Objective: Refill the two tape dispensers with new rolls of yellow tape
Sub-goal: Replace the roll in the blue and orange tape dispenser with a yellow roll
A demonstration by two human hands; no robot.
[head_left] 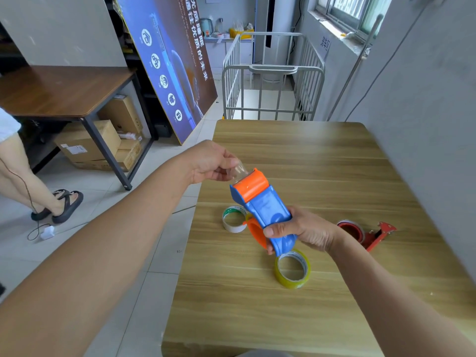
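Closest to the camera, a yellow tape roll (292, 268) lies flat on the wooden table (296, 155), just below the blue and orange dispenser (262, 207), which is held clear above the tabletop. The right hand (301, 231) is clamped round the dispenser's blue rear end, thumb across the top. The dispenser's long axis runs from that hand up and away to the left, with its orange front cap farthest from the camera. At that cap the left hand (211, 162) pinches the clear tape end (240, 171) between closed fingertips (the strip is blurred, so its edges are hard to trace). Behind the dispenser, partly hidden by it, lies an empty white core (233, 219). Well to the dispenser's right, a red dispenser (365, 233) rests on the table, its red roll toward the blue one.
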